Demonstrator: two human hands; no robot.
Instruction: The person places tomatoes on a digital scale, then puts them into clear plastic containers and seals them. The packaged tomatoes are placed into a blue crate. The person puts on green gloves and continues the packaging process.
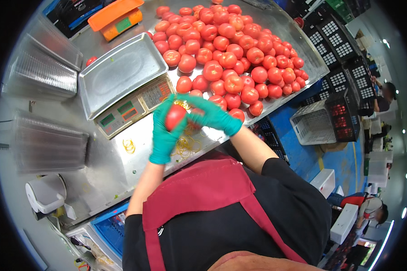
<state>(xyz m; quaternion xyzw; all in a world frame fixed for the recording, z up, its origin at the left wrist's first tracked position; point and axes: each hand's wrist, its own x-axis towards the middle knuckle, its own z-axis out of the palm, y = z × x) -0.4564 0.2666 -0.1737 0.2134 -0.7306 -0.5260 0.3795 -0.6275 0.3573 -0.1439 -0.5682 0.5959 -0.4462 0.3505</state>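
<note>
My left hand (166, 132), in a green glove, is closed around a red tomato (175, 117) above the front of the steel table. Beside it, my right hand (212, 113), gloved the same way, has its fingers spread close to the held tomato; another tomato (196, 115) shows partly beneath it, and whether it grips that one I cannot tell. A large heap of tomatoes (234, 50) lies beyond my hands. To the left is a digital scale (122, 117) with a metal tray (122, 74). Yellow rubber bands (186, 145) lie below my hands, more (129, 146) by the scale.
Stacked clear plastic containers (51, 142) stand at the left, with more (42, 71) behind. An orange scale (120, 22) sits at the back. A white device (46, 193) stands at the near left. Crates (312, 125) are on the blue floor at right; other people (369, 206) are farther off.
</note>
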